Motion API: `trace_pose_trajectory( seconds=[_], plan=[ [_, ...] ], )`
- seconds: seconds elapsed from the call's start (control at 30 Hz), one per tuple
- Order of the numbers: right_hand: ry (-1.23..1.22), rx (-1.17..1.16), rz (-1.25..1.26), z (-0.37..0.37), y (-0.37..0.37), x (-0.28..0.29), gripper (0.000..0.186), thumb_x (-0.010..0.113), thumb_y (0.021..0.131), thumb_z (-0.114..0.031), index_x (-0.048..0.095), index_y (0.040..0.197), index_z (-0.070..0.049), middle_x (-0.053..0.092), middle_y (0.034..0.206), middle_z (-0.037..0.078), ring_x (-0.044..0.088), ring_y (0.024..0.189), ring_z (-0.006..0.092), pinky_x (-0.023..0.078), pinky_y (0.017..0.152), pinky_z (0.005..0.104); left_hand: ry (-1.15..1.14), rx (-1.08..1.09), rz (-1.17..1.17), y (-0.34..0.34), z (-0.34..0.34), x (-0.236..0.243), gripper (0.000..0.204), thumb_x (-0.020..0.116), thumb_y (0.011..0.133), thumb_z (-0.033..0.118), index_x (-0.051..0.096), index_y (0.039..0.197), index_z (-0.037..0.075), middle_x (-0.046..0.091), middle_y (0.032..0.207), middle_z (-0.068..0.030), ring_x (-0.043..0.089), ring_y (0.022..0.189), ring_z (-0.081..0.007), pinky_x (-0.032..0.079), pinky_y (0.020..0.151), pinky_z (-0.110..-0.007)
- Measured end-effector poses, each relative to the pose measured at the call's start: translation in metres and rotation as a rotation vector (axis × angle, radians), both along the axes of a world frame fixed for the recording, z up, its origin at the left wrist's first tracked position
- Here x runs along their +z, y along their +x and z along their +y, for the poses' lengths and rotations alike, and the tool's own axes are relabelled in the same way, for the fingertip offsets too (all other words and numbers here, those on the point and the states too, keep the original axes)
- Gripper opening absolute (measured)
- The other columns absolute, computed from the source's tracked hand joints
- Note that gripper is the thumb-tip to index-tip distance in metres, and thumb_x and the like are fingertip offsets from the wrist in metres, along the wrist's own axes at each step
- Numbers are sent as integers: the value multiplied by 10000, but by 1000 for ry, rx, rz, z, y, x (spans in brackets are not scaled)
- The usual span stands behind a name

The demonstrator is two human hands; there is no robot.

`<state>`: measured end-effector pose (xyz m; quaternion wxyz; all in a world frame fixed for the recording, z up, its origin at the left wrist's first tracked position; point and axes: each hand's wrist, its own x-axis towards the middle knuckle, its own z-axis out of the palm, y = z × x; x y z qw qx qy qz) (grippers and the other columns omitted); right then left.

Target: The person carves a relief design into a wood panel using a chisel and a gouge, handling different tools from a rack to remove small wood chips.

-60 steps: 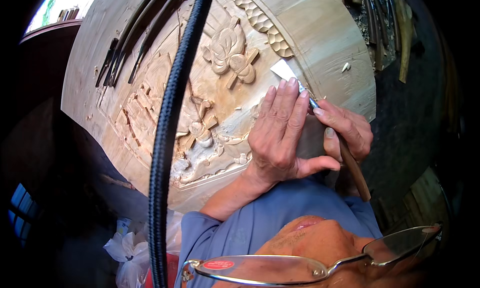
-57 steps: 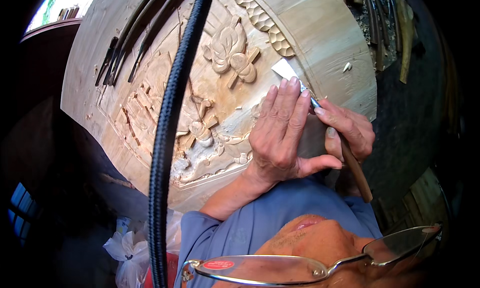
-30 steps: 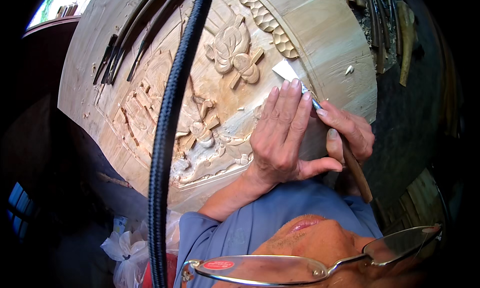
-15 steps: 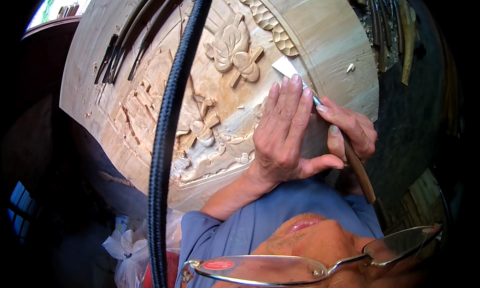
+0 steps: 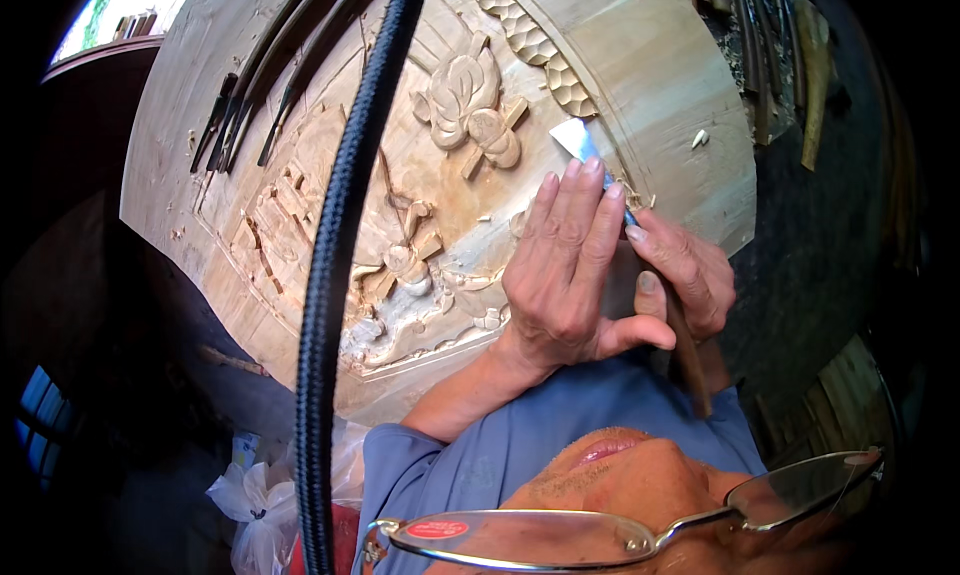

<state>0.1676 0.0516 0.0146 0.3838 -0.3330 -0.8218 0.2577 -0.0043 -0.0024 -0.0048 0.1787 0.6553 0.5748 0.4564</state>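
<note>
Head view: the right hand (image 5: pixel 697 275) grips the chisel (image 5: pixel 573 139), which points toward eleven o'clock on the panel (image 5: pixel 680 70); its butt has swung toward six, likely re-angling the cut. The left hand (image 5: pixel 562 285) lies over it, thumb spread wide.

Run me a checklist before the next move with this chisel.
1. Chisel held: ok, right hand closed round its brown handle.
2. Blade guided: ok, left hand lies over it with fingers extended.
3. Left fingertips behind the cutting edge: ok, the edge shows beyond them.
4. Edge touching the wood: cannot tell from this angle.
5. Carved panel clamped: cannot tell, no clamp shows.
6. Panel free of loose items: not ok, dark tools and a pale chip lie there.
</note>
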Motion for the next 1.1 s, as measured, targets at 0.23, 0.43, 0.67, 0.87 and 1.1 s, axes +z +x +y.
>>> trace_pose_trajectory(
  seconds=[0.23, 0.43, 0.67, 0.87, 1.1],
  plan=[
    [73, -103, -130, -25, -13, 5, 340, 817, 972, -115, 715, 1237, 71, 793, 1129, 294, 830, 938, 414, 677, 791, 443, 50, -41, -140, -4, 3, -7, 1183, 543, 875, 960, 705, 1333, -119, 679, 1393, -382, 678, 1309, -558, 476, 1177, -648],
    [148, -153, -205, -27, -30, 13, 318, 811, 954, -115, 732, 1192, 81, 800, 1099, 289, 831, 941, 405, 674, 796, 430, 37, -85, -216, -14, 3, -6, 1164, 576, 865, 951, 695, 1356, -98, 666, 1420, -383, 658, 1335, -565, 452, 1203, -650],
    [176, -194, -267, -32, -39, 20, 291, 788, 942, -82, 746, 1179, 82, 802, 1091, 280, 832, 923, 393, 667, 761, 418, 33, -104, -277, -18, 2, -5, 1151, 629, 849, 931, 684, 1355, -101, 659, 1429, -390, 652, 1353, -555, 439, 1220, -638],
    [174, -201, -284, -36, -43, 16, 297, 777, 942, -72, 748, 1194, 81, 795, 1112, 285, 832, 930, 391, 669, 768, 426, 21, -100, -267, -18, 2, -4, 1138, 641, 856, 919, 673, 1335, -113, 650, 1436, -399, 646, 1358, -558, 433, 1228, -632],
    [182, -208, -276, -36, -46, 9, 296, 759, 970, -77, 747, 1215, 90, 790, 1128, 291, 826, 926, 402, 673, 782, 441, 19, -90, -264, -18, 3, -8, 1079, 608, 919, 879, 672, 1328, -117, 645, 1435, -406, 641, 1355, -567, 440, 1226, -627]
  ],
)
